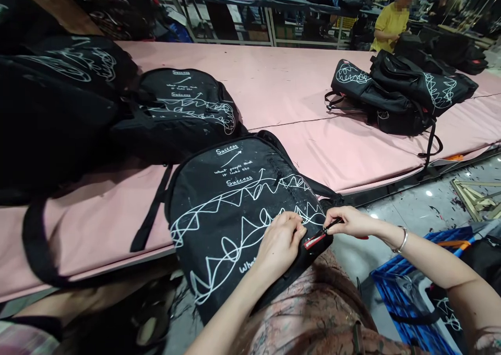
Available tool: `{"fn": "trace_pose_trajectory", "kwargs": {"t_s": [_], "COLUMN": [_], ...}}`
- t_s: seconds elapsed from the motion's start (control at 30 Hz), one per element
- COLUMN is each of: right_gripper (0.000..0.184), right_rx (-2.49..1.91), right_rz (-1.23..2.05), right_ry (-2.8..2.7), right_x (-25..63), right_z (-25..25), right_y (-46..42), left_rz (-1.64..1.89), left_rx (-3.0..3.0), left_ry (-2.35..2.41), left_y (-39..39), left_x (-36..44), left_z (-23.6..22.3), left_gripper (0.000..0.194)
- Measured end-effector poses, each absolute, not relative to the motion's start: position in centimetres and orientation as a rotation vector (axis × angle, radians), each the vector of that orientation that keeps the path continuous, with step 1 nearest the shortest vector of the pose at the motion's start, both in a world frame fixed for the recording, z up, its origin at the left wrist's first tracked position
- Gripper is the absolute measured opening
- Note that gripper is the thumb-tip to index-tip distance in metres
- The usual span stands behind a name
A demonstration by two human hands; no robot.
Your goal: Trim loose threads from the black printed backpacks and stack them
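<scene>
A black backpack [235,198] with white printed writing and looping lines lies face up, partly on the pink table and partly over my lap. My left hand [282,237] rests on its front, fingers pinched together near a small red label [314,241]; what they hold, if anything, is too small to make out. At the bag's right edge, my right hand [348,222] is closed around a small dark tool that looks like thread snips [333,223]. The tool's tip points at the fabric just beside the label.
More printed black backpacks lie on the pink table [274,83], a pile at left [78,109] and a group at right [407,94]. A blue crate [395,276] stands on the floor at right. One person in yellow [387,26] works behind; another person's arm [78,295] shows lower left.
</scene>
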State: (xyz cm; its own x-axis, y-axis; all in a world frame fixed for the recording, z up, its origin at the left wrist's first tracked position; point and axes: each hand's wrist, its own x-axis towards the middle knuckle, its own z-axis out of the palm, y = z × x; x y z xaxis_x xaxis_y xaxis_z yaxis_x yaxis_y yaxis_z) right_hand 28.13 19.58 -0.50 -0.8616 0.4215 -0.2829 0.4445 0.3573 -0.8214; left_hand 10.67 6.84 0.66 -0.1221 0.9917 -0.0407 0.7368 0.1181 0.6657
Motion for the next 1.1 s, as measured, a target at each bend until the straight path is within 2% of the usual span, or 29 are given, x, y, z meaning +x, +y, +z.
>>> {"fn": "trace_pose_trajectory", "kwargs": {"t_s": [0.27, 0.8, 1.1], "right_gripper": [0.008, 0.005, 0.006], "right_rx": [0.873, 0.896, 0.831], "right_rz": [-1.500, -1.508, -1.398], "right_ry": [2.575, 2.582, 2.641], "right_x": [28.1, 27.7, 27.3], "right_z": [-0.5, -0.3, 0.8], "right_y": [19.1, 18.6, 18.3], "left_rz": [0.458, 0.550, 0.537], "left_rx": [1.738, 1.745, 1.761], "left_ry": [1.923, 1.851, 1.877], "left_y": [6.7, 6.9, 6.8], "left_x": [11.4, 11.1, 11.2], "left_z": [1.4, 0.8, 0.8], "left_gripper": [0.020, 0.019, 0.021]}}
